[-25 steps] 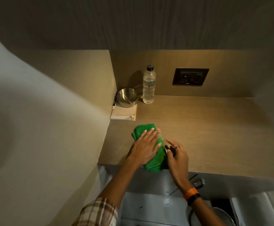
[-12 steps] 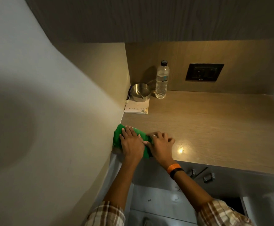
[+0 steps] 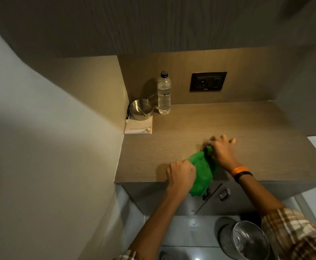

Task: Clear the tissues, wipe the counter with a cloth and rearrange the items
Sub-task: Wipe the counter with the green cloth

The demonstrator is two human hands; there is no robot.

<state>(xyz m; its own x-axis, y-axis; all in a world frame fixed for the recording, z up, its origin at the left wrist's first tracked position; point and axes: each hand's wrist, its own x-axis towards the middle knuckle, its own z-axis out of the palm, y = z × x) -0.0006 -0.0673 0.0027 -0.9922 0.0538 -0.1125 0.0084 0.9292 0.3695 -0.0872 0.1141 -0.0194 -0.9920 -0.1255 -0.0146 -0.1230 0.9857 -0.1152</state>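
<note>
Shifted rightward from the left wall corner since the earlier frame: green cloth [image 3: 200, 172] now lying mid-counter [image 3: 247, 132], draping over the front edge. Left hand [image 3: 181, 171] curling closed on its near side; right hand [image 3: 222, 151], fingers spread, pressing, possibly pinching, its far end.

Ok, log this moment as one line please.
phase: wiping | left hand and right hand: both on green cloth | cloth: on counter, overhanging front edge | tissues: none visible
</note>
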